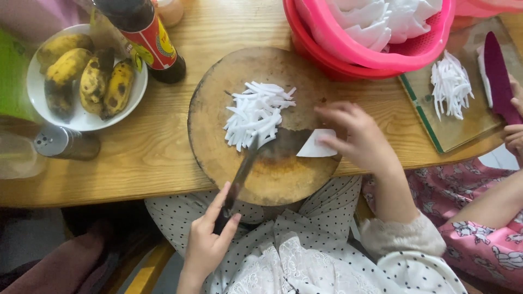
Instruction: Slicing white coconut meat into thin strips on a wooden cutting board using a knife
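Left hand (210,239) is wrapped round the dark handle of a knife (244,170), fingers closed on it, forefinger laid along the top; blade runs up and right, its tip against the pile of white strips (257,113) on the round wooden board (218,158). Right hand (357,136) has fingers spread and slightly curled, fingertips pressing on a flat white slice (316,146) lying at the board's right edge, near the blade but apart from it. Not pinching, just holding it down. Slice looks thin, firm and probably wet, so likely slippery and light; I'd judge it snaps rather than bends. Best held flat from above with fingertips near the far edge, away from the blade. Strips are loose and would scatter if nudged. Board overhangs the table (152,147) edge toward the lap. Around it: a pink basket (348,49) of more white pieces inside a red tub, a white bowl (38,71) of spotted bananas, a dark bottle (147,32), a metal shaker (60,142). At right another person's hand (515,133) with a purple knife (498,76) beside a second board (463,128) with strips.
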